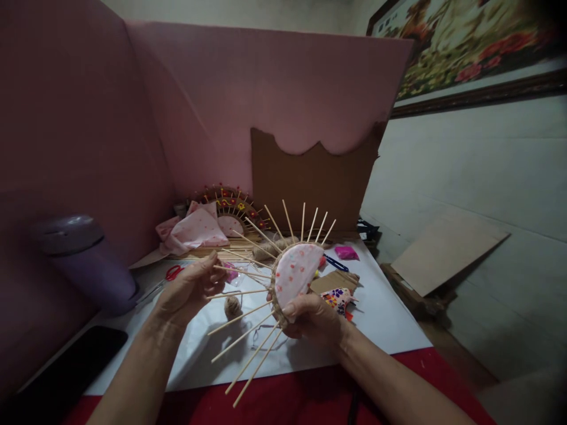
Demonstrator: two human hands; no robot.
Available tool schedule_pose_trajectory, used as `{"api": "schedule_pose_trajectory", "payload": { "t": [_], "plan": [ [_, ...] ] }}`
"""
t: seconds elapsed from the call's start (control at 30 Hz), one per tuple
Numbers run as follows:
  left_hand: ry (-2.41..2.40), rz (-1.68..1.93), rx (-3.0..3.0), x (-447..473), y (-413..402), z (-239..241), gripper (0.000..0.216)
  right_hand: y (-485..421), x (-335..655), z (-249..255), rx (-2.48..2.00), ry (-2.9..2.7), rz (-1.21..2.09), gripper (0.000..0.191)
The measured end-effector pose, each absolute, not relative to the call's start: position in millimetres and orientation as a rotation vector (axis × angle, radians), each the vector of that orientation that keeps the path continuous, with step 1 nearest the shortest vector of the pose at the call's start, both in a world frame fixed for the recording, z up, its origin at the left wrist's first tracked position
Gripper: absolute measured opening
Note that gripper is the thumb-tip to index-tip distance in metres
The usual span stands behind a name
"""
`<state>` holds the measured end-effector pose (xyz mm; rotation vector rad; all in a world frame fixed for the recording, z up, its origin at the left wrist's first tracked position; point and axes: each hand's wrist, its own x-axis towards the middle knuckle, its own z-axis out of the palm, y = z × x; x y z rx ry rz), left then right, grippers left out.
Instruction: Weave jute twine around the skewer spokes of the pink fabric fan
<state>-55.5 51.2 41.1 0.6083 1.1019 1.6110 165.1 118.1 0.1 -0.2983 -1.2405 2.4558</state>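
My right hand [312,319] grips the lower end of a half-round fabric-covered piece [297,273], thumb on its white face with pink dots. Twine wraps its curved edge, and thin wooden sticks [239,321] fan outward from it. My left hand [204,280] is closed at the outer ends of the left-hand sticks. Whatever lies between its fingertips is too small to make out. Below the sticks, a small ball of twine [233,308] rests on the white tabletop [190,360].
Behind are dotted pink cloth [195,227], a finished-looking decorated fan [234,203] and brown cardboard [310,177]. At left stand a purple tumbler [88,265], red-handled scissors [173,272] and a black phone [75,366]. A pink packet [346,253] and patterned fabric [339,300] lie right.
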Motion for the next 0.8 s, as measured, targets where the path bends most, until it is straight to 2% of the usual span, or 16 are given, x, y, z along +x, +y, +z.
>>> {"api": "schedule_pose_trajectory", "payload": {
  "t": [0.17, 0.33, 0.43, 0.53, 0.8],
  "plan": [
    [1.216, 1.800, 0.970, -58.1, 46.1, 62.2, 0.014, 119.9, 162.5, -2.0, -0.334, -1.227, 2.424, 0.026],
    [1.481, 2.049, 1.272, -44.4, 41.1, 65.4, 0.006, 119.3, 159.6, 1.5, -0.401, -1.291, 2.292, 0.015],
    [1.469, 1.961, 1.547, -33.7, 38.9, 63.9, 0.003, 119.5, 157.2, 2.0, -0.491, -1.333, 2.174, 0.007],
    [1.298, 1.829, 1.731, -28.5, 39.0, 64.5, 0.005, 121.2, 155.9, 1.0, -0.546, -1.361, 2.102, 0.011],
    [1.039, 1.548, 1.277, -34.5, 40.5, 69.4, 0.018, 121.6, 161.5, 3.0, -0.523, -1.551, 2.010, 0.012]
  ]
}}
